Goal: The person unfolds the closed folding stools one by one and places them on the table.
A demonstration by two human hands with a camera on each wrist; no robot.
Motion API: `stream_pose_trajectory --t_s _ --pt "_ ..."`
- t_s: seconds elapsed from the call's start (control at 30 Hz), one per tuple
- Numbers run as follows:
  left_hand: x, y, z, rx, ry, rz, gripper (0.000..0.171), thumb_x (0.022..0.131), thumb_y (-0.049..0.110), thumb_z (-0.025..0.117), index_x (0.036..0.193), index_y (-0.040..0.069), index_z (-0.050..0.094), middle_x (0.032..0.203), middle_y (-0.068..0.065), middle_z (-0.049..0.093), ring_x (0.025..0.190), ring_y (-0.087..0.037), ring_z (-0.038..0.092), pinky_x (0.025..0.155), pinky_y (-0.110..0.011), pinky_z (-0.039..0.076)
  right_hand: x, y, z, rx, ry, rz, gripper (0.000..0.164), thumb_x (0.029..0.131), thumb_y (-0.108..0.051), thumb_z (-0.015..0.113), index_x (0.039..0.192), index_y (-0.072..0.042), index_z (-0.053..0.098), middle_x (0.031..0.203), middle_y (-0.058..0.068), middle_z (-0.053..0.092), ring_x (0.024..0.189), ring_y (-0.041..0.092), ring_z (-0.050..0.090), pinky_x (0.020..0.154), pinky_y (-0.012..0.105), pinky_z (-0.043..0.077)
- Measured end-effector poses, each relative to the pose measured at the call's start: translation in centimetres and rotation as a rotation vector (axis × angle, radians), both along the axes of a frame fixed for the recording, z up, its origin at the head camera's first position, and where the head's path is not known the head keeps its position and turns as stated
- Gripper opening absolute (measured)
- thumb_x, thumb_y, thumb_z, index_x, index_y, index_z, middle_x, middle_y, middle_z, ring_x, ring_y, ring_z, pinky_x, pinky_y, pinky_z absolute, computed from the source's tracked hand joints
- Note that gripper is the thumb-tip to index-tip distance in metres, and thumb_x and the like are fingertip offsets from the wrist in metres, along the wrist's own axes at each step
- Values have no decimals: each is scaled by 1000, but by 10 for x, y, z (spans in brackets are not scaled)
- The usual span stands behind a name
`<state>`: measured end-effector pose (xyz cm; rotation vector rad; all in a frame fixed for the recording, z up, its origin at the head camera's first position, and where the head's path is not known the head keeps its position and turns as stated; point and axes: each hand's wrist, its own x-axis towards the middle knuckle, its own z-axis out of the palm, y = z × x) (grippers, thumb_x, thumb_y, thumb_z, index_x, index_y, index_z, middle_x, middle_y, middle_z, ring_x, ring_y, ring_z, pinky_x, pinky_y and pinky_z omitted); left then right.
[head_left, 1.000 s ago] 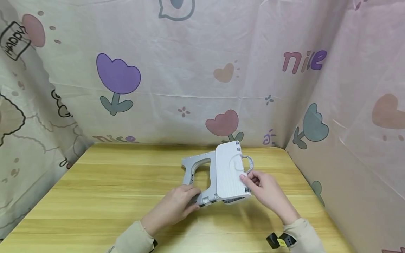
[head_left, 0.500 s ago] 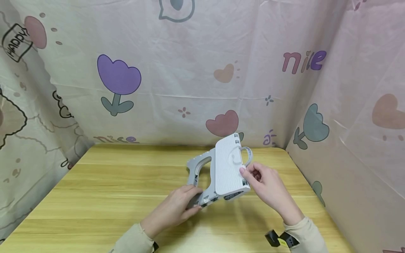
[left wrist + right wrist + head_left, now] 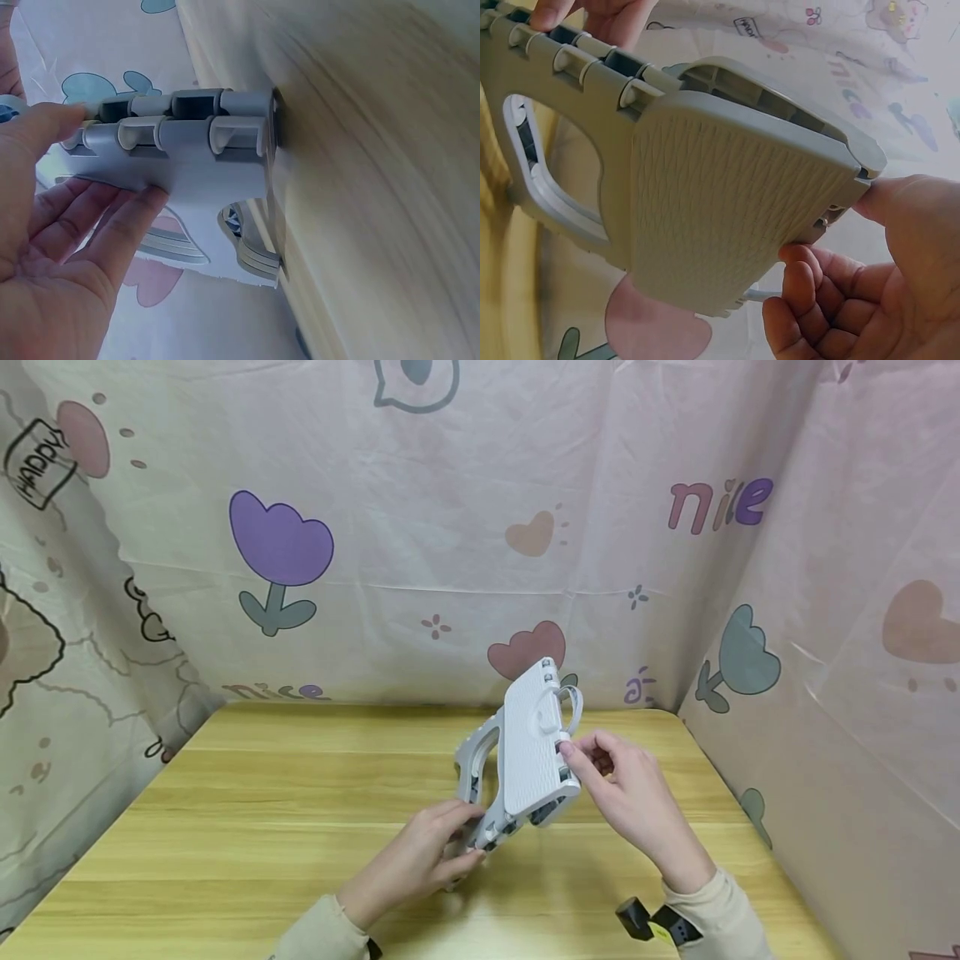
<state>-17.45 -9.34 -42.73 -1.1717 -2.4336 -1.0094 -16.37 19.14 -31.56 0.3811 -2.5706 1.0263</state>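
Observation:
A white-and-grey plastic folding step stool (image 3: pixel 525 747) stands tilted over the table, folded nearly flat, its textured top panel facing right and toward me. Its small loop handle (image 3: pixel 575 706) sticks out at the upper right edge. My left hand (image 3: pixel 415 858) grips the hinged lower side near the leg end; the left wrist view shows the thumb on the hinges (image 3: pixel 184 124) and fingers on the leg panel. My right hand (image 3: pixel 636 802) pinches the panel's right edge below the handle, thumb on one face and fingertips behind, as the right wrist view shows.
A wood-grain table (image 3: pixel 285 810) lies under the stool. A patterned cloth (image 3: pixel 420 527) hangs behind it and along both sides. The right wrist carries a strapped black camera (image 3: pixel 637 917).
The stool has tipped up more steeply, its top panel rising and turning, with the handle end shifting slightly left. Both hands keep their hold, the right hand moving up with the edge.

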Motion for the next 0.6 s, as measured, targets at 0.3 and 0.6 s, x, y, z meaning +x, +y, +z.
stream_pose_trajectory --t_s 0.3,0.6 --pt "1 5 -2 74 -82 -36 40 94 8 82 130 0 67 121 -10 74 103 -17 75 91 -20 63 0 -7 5 -30 26 20 22 109 -37 64 103 -19 75 88 -6 71 82 12 62 73 23 54" --pt "4 11 -1 127 -167 -62 39 96 7 79 132 0 66 125 -13 73 108 -26 77 92 -23 63 1 -16 9 -78 33 41 21 108 -36 65 104 -18 74 97 -4 75 89 14 66 76 25 59"
